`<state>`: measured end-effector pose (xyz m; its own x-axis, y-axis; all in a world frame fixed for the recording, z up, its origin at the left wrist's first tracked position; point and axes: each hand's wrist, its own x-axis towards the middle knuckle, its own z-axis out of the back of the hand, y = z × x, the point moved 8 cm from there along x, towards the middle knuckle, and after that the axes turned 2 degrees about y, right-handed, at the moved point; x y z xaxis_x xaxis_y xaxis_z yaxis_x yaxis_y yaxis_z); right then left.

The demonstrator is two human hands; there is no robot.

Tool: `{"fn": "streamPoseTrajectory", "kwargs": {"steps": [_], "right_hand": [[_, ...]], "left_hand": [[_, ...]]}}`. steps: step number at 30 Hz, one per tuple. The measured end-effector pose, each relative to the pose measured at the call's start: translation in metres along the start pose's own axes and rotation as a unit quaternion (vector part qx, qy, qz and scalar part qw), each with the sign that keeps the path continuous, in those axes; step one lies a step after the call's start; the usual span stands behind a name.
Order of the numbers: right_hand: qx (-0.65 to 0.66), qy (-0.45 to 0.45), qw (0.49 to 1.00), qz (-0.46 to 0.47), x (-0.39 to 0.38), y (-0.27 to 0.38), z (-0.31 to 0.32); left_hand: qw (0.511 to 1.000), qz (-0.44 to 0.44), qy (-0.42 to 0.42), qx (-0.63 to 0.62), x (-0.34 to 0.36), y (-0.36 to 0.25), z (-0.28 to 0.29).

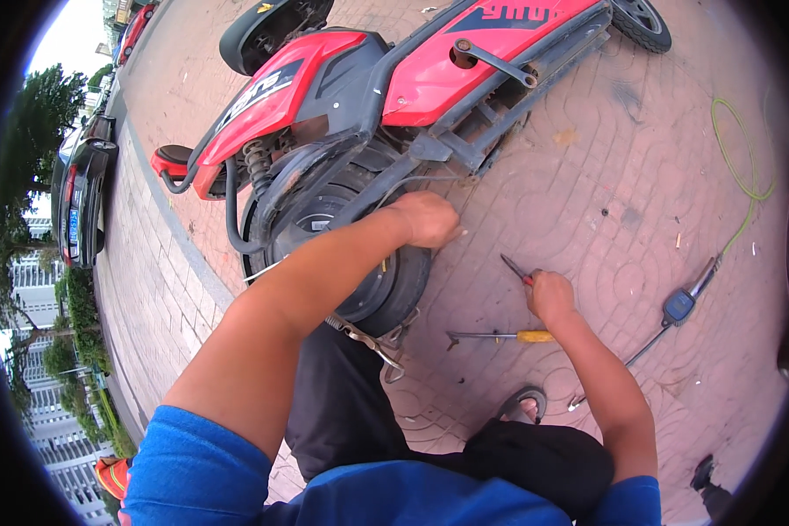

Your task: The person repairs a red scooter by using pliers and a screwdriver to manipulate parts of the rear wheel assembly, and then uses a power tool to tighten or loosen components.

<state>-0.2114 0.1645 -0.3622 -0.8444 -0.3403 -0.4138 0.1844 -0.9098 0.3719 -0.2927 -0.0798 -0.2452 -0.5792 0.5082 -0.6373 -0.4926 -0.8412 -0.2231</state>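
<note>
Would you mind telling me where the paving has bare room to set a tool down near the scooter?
The paving is bare between the scooter frame and the green hose, above the right hand. It is crowded around the rear wheel, where the left hand works, and by the yellow-handled screwdriver and inflator gauge.

I am down on a pavement (587,193) of reddish bricks laid in curved patterns. A red scooter (342,79) lies tipped on its side across it, its rear wheel (368,263) nearest me. By my knee lies a screwdriver (500,337) with a yellow handle. Further right, a green hose (745,167) snakes down to a gauge (678,305) on the bricks.
</note>
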Motion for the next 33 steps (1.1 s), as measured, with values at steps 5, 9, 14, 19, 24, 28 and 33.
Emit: {"fn": "streamPoseTrajectory", "kwargs": {"steps": [5,9,14,19,24,28,33], "right_hand": [[0.078,0.111,0.985,0.109,-0.002,0.049,0.048],[0.247,0.217,0.932,0.150,-0.024,0.136,0.083],[0.155,0.234,0.940,0.196,-0.011,0.203,0.102],[0.073,0.202,0.951,0.221,0.007,0.237,0.108],[-0.030,0.237,0.950,0.200,0.011,0.265,0.118],[-0.085,0.238,0.948,0.192,0.024,0.269,0.114],[-0.153,0.265,0.923,0.232,0.022,0.284,0.119]], "left_hand": [[0.998,0.020,-0.030,-0.058,0.003,0.006,0.007],[0.995,0.025,-0.047,-0.079,-0.002,0.005,0.011],[0.992,0.042,-0.068,-0.101,0.001,0.011,0.010],[0.987,0.040,-0.090,-0.127,0.002,0.015,0.014],[0.986,0.030,-0.091,-0.135,0.000,0.013,0.017],[0.985,0.020,-0.099,-0.137,0.006,0.016,0.013],[0.987,0.017,-0.092,-0.133,0.012,0.022,0.007]]}}
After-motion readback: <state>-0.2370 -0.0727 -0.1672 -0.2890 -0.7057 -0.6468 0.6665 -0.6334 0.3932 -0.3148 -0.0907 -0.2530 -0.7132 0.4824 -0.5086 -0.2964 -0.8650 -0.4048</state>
